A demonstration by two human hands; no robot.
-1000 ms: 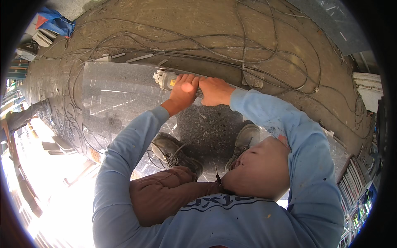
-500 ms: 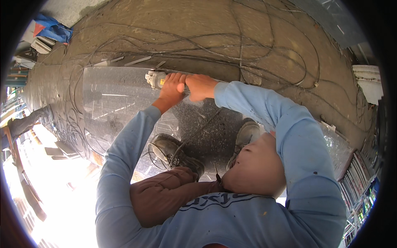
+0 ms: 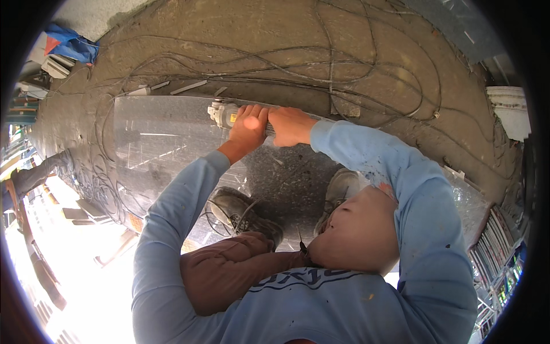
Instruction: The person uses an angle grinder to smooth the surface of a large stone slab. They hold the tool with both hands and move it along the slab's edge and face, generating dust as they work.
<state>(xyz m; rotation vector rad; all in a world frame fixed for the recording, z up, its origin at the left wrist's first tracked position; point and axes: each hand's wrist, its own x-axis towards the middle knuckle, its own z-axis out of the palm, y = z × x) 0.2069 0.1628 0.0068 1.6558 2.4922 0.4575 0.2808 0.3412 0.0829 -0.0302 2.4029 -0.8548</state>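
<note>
Both my hands are wrapped round an angle grinder with a pale metal head and a yellow label. My left hand grips the body just behind the head. Close beside it on the right, my right hand holds the rear part. The grinder lies along the far edge of a dark speckled stone slab that is dusty and streaked. Its disc is hidden in this view. My boots are on the slab, and my knees are bent.
Black cables loop over the dirt floor beyond the slab. Thin offcut strips lie by its far edge. White buckets stand at the right, a blue bag at the far left. Upright slabs lean at the lower right.
The grinder and both my hands have shifted a little to the right along the slab's far edge. My grip looks the same.
</note>
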